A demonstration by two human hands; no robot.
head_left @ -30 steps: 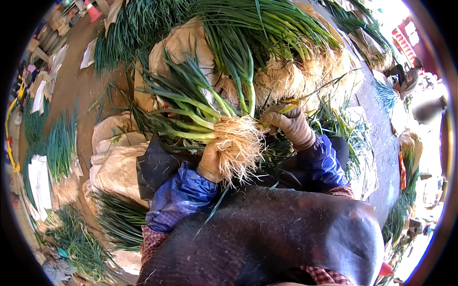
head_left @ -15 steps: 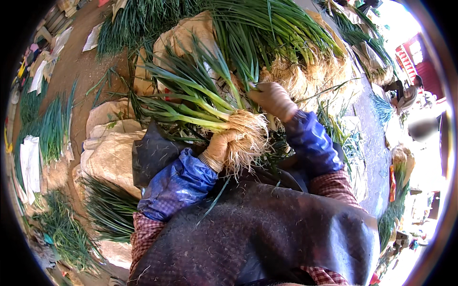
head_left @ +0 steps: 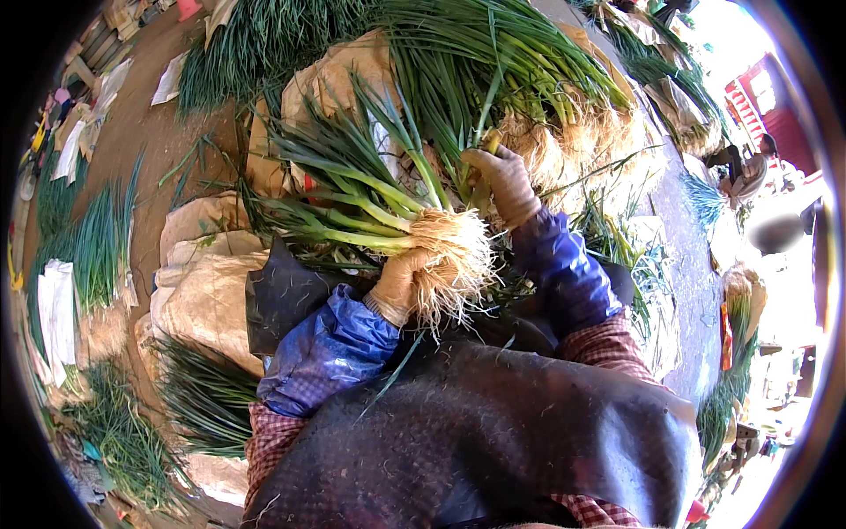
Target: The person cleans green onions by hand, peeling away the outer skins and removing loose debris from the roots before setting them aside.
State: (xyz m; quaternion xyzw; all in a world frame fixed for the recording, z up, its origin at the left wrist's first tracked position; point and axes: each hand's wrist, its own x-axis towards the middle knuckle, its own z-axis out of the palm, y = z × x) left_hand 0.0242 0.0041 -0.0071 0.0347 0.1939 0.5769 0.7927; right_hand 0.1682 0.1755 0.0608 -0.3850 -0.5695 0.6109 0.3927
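My left hand (head_left: 401,286), in a tan glove, is closed around a bunch of green onions (head_left: 374,212) near its pale, stringy roots (head_left: 454,251). The leaves fan out to the upper left. My right hand (head_left: 508,187), gloved too, is to the right of the bunch with its fingers bent together. A green onion stalk (head_left: 492,141) shows at its fingertips, with a long leaf rising above it; the rest of the stalk is partly hidden. Beyond the hands lies a large pile of green onions (head_left: 538,75), its roots toward the right.
A dark apron (head_left: 476,423) covers my lap. Tan sacks (head_left: 207,282) lie at the left, beside more green onions (head_left: 207,397). Further left, more bundles (head_left: 106,229) line the brown ground. Another person (head_left: 749,176) is at the far right, near more onions.
My right hand has turned upward and shifted slightly; a stalk now shows at its fingertips. The left hand keeps its grip on the bunch, nearly in place.
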